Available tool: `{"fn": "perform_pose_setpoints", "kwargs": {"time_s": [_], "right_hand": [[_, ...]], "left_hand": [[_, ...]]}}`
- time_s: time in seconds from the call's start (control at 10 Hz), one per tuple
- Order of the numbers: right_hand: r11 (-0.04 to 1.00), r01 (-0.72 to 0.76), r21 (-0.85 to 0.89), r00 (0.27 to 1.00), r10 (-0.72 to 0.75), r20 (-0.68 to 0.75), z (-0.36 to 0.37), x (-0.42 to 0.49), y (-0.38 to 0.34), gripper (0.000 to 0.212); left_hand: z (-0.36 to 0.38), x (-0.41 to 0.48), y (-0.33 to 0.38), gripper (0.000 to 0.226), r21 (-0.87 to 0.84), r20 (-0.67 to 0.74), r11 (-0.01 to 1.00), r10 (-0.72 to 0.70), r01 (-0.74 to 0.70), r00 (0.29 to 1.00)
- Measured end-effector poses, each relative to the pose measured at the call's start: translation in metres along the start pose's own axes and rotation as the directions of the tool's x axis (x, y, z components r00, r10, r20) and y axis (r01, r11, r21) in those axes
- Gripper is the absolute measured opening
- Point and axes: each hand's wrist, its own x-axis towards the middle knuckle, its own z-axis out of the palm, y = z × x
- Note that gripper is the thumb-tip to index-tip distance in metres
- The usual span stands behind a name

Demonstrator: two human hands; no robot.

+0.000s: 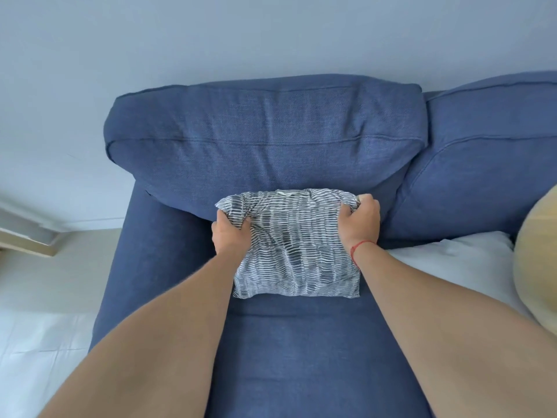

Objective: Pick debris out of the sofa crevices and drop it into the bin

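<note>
A striped black-and-white cushion (297,245) is gripped at its two far corners. The left hand (228,235) is clenched on the corner at 10 o'clock of the cushion, with fabric bunched between thumb and fingers; the right hand (361,221) is closed over the corner at 2 o'clock. A red string bracelet (360,247) is worn on the right wrist. The cushion is laid on the seat (286,357) of the blue sofa, its far edge pressed against the back cushion (265,140) at 12 o'clock, so the crevice there is covered. A second back cushion (488,152) is seen at 2 o'clock. At 3 o'clock, a white cloth (452,267) is spread on the seat, with a pale yellow rounded object (536,260) beside it. Neither debris nor bin can be made out in this view.
</note>
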Motion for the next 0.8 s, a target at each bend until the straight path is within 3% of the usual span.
{"fn": "perform_pose_setpoints", "kwargs": {"time_s": [0.2, 0.3, 0.4, 0.5, 0.6, 0.7, 0.8], "right_hand": [[1.000, -0.007, 0.014, 0.997, 0.008, -0.073, -0.004, 0.015, -0.013, 0.023], [0.998, -0.067, -0.020, 0.994, 0.069, 0.088, -0.006, 0.020, -0.011, 0.043], [0.980, -0.154, -0.128, 0.947, 0.183, 0.262, -0.009, 0.020, -0.012, 0.077], [0.984, -0.069, -0.162, 0.980, 0.097, 0.172, -0.011, 0.010, -0.018, 0.065], [0.954, 0.170, -0.247, 0.978, -0.133, 0.162, -0.008, -0.012, -0.028, 0.033], [0.909, 0.298, -0.291, 0.938, -0.222, 0.266, 0.008, -0.046, -0.043, 0.034], [0.904, 0.336, -0.264, 0.894, -0.218, 0.391, 0.035, -0.085, -0.063, 0.044]], "left_hand": [[0.000, 0.006, 0.012, 0.031, 0.003, -0.039, 1.000, 0.030, -0.030, 0.999], [-0.001, 0.005, 0.011, 0.054, -0.057, 0.007, 0.998, -0.008, 0.009, 1.000], [-0.007, 0.000, 0.013, 0.074, -0.009, 0.103, 0.992, -0.121, 0.123, 0.987], [-0.018, -0.008, 0.018, 0.077, 0.081, 0.125, 0.991, -0.113, 0.104, 0.986], [-0.036, -0.018, 0.016, 0.071, 0.278, 0.198, 0.960, -0.018, -0.039, 0.980], [-0.064, -0.027, 0.003, 0.054, 0.433, 0.239, 0.872, 0.133, -0.229, 0.962], [-0.093, -0.028, -0.024, 0.059, 0.551, 0.229, 0.783, 0.190, -0.288, 0.955]]}}
